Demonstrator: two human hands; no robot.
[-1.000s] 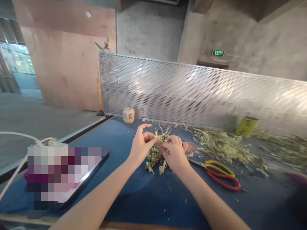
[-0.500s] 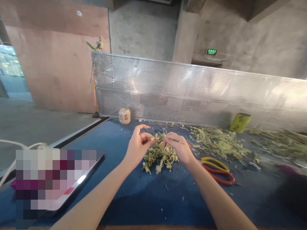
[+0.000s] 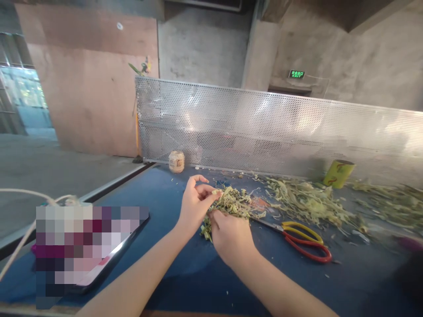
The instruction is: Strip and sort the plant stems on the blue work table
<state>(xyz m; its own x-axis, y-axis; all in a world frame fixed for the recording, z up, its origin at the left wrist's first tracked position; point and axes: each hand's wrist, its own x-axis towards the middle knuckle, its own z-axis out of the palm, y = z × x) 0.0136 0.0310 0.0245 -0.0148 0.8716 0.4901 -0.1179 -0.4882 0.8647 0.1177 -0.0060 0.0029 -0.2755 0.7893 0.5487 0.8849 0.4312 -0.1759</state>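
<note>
A small heap of pale green, dried-looking plant sprigs lies on the blue table top. At its left edge my left hand pinches a small pale plant piece between thumb and fingers. My right hand is lower, at the near side of the heap, back of the hand up and fingers curled together among the sprigs. What its fingertips grip, if anything, is hidden. Just right of the heap lie scissors with one yellow and one red handle.
More long plant stems spread to the right, with a yellow-green can behind them. A pale jar stands at the back left. Perforated metal sheet closes off the far edge. A blurred-out tablet-like device is at left.
My right hand has come down and left from above the heap to its near side. My left hand still pinches a small piece. The view has shifted slightly.
</note>
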